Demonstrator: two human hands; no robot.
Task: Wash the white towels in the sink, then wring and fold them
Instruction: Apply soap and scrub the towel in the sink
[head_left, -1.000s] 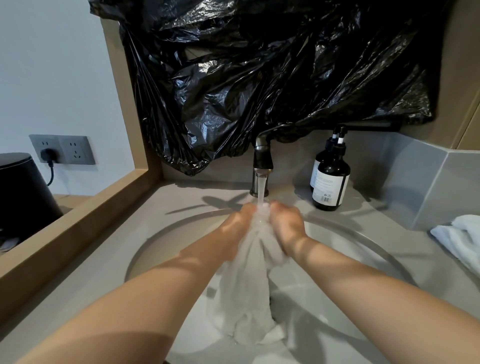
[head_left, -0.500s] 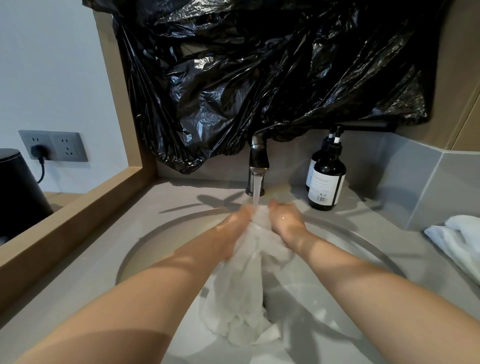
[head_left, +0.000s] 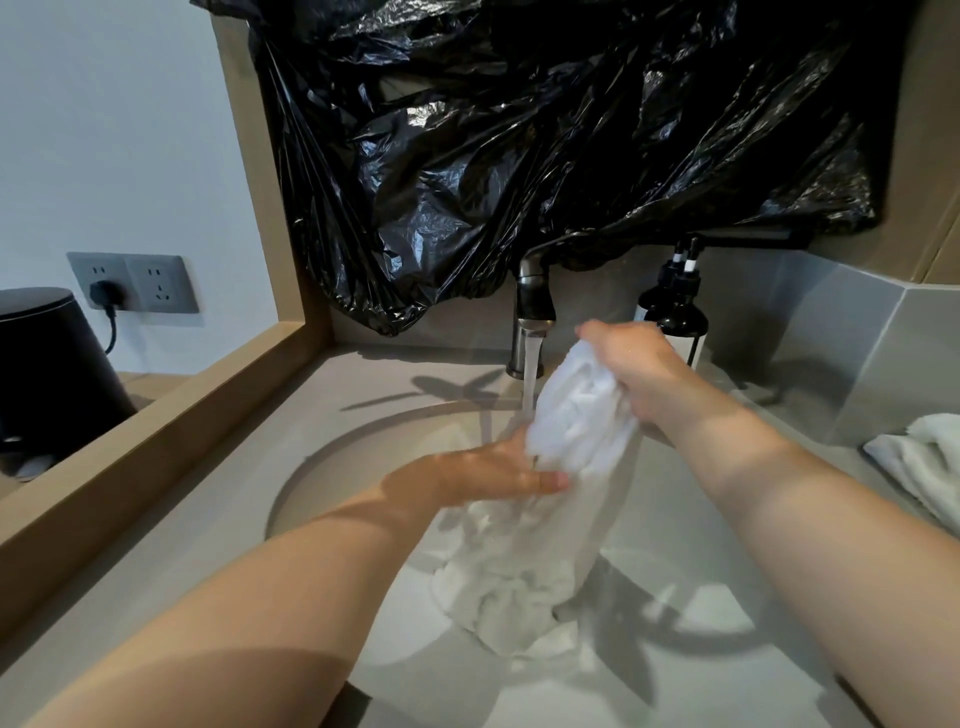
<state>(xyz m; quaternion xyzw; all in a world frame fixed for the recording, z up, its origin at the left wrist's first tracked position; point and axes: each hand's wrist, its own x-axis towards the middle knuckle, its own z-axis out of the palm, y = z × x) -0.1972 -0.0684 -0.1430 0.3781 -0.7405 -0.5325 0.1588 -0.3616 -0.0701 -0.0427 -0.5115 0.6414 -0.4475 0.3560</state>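
Observation:
A wet white towel (head_left: 535, 540) hangs bunched over the round sink (head_left: 322, 467), its lower end lying in the basin. My right hand (head_left: 639, 374) grips the towel's upper bunch, raised to the right of the running water from the faucet (head_left: 532, 312). My left hand (head_left: 488, 475) lies lower with straight fingers pressed against the towel's middle. A second white towel (head_left: 919, 462) lies on the counter at the right edge.
Two dark pump bottles (head_left: 675, 306) stand behind my right hand by the faucet. Black plastic sheeting (head_left: 545, 145) covers the wall above. A wooden ledge (head_left: 145, 415) borders the left, with a wall socket (head_left: 135, 283) and a black appliance (head_left: 47, 364) beyond.
My right hand has lifted the towel's top up and to the right, out from under the stream. My left hand has dropped lower and flattened against the towel.

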